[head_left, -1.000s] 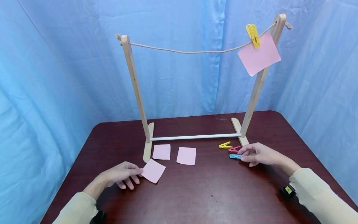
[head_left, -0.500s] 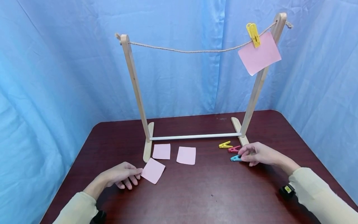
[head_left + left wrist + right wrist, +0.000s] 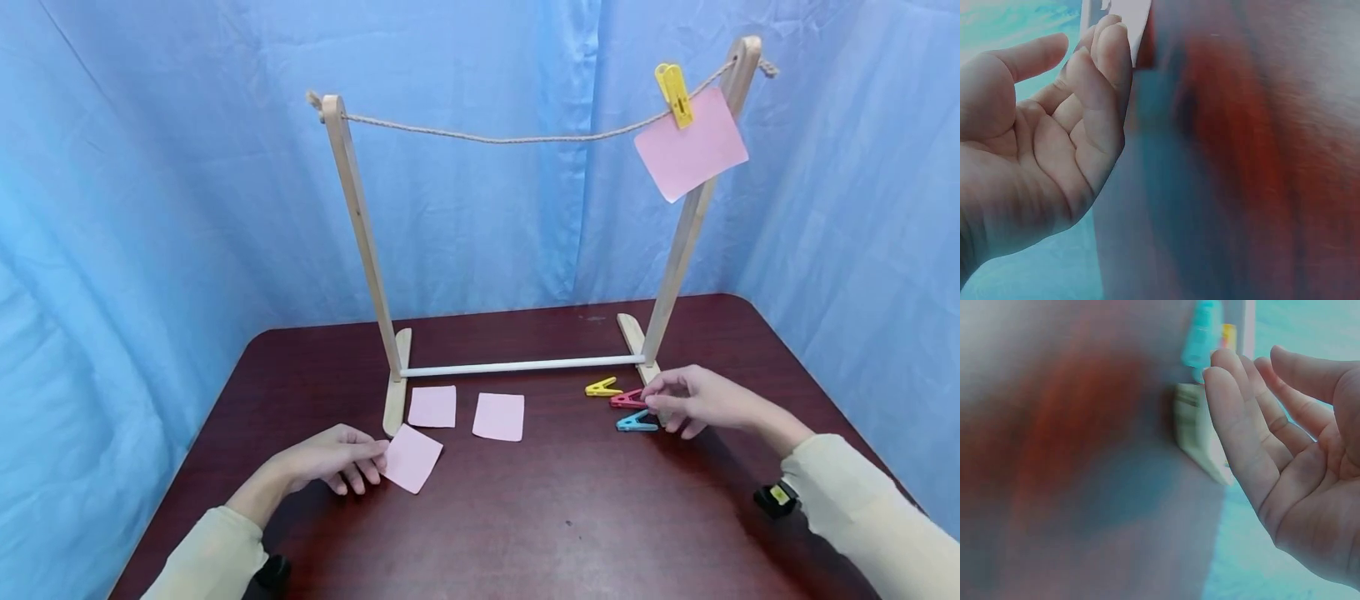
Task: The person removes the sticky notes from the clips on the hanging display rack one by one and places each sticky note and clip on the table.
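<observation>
Apparently, your step is to take up a clip and a sheet, so set each grasp before you lift. Bring your right hand (image 3: 697, 400) over the handle end of the red clip (image 3: 622, 402), thumb on one arm and forefinger on the other, and squeeze squarely; stay clear of the blue clip (image 3: 630, 427) just beside it, which could get dragged along. With your left hand (image 3: 324, 458), take only a corner of the pink paper (image 3: 414, 460), on the table (image 3: 525, 525) by the stand's foot (image 3: 395, 404), so it doesn't crease. Neither hand seems to grasp anything: your fingers bend loosely, and both wrist views show the thumb apart from them, nothing between. Left fingertips overlap the paper's corner, right ones the clip's end; I can't tell whether they touch.
</observation>
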A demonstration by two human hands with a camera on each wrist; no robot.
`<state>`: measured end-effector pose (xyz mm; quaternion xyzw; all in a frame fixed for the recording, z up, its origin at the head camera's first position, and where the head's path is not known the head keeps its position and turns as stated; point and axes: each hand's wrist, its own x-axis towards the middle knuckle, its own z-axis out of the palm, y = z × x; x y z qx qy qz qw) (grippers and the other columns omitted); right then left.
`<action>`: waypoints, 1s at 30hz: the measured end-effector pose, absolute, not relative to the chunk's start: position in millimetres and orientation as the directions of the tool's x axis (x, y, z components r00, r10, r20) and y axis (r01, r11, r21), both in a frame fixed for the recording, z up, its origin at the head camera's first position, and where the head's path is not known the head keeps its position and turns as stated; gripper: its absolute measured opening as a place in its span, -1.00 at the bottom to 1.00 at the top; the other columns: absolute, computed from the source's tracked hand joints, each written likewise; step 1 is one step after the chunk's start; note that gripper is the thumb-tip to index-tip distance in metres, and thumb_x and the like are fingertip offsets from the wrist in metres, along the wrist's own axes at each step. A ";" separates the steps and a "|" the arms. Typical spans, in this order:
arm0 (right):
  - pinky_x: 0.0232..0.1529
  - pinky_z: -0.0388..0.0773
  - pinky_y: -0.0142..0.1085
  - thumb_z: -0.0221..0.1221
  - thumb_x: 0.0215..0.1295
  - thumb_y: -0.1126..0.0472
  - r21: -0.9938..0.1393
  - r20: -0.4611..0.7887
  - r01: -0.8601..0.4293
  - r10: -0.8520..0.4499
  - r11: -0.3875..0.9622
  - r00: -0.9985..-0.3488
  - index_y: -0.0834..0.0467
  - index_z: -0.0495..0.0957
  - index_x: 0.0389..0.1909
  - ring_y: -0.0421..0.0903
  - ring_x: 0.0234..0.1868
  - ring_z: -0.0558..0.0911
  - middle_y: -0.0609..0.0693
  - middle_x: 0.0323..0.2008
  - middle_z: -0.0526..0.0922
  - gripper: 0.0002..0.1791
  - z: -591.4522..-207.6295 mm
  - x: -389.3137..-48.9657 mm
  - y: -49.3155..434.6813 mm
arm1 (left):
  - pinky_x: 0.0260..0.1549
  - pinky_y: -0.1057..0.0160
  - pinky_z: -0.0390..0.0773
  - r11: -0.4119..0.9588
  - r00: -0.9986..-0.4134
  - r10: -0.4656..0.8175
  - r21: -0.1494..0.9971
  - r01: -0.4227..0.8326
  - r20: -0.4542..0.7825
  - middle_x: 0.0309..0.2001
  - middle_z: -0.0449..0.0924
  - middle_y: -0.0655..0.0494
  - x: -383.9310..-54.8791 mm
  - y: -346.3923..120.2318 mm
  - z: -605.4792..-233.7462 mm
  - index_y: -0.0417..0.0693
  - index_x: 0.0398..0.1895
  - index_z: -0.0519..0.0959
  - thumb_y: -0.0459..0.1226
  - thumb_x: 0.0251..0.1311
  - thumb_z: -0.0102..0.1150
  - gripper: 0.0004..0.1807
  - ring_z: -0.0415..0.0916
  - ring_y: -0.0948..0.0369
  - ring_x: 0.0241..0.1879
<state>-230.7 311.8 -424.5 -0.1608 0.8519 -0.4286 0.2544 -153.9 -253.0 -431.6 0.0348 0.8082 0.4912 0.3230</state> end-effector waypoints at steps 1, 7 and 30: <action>-0.42 0.71 -0.09 0.21 0.49 0.11 -0.814 -0.289 -0.064 -0.497 0.577 -0.818 0.34 0.53 0.13 0.09 -0.36 0.69 0.19 -0.32 0.66 -0.60 -418.4 -232.1 311.9 | -0.58 0.28 0.55 0.512 -0.788 0.381 0.820 -0.255 -0.483 -0.36 0.72 -0.03 -155.7 -252.5 -429.6 -0.27 -0.20 0.67 0.02 0.48 0.09 -0.52 0.61 0.19 -0.50; -0.38 0.72 -0.07 0.21 0.49 0.11 -0.815 -0.271 -0.085 -0.506 0.574 -0.819 0.33 0.54 0.13 0.16 -0.32 0.71 0.22 -0.27 0.65 -0.61 -380.7 -241.2 312.3 | -0.55 0.29 0.54 0.496 -0.779 0.417 0.836 -0.236 -0.467 -0.36 0.70 -0.07 -165.4 -244.4 -416.2 -0.34 -0.13 0.63 -0.05 0.51 0.07 -0.55 0.60 0.19 -0.48; -0.27 0.72 -0.07 0.16 0.53 0.13 -0.780 -0.107 -0.260 -0.530 0.570 -0.841 0.24 0.55 0.16 0.06 -0.22 0.74 0.12 -0.11 0.70 -0.66 -250.2 -234.0 288.9 | -0.39 0.14 0.66 0.553 -0.772 0.509 0.832 -0.046 -0.381 -0.20 0.69 -0.09 -198.3 -179.1 -324.0 -0.17 0.02 0.63 -0.06 0.48 0.11 -0.64 0.66 0.07 -0.33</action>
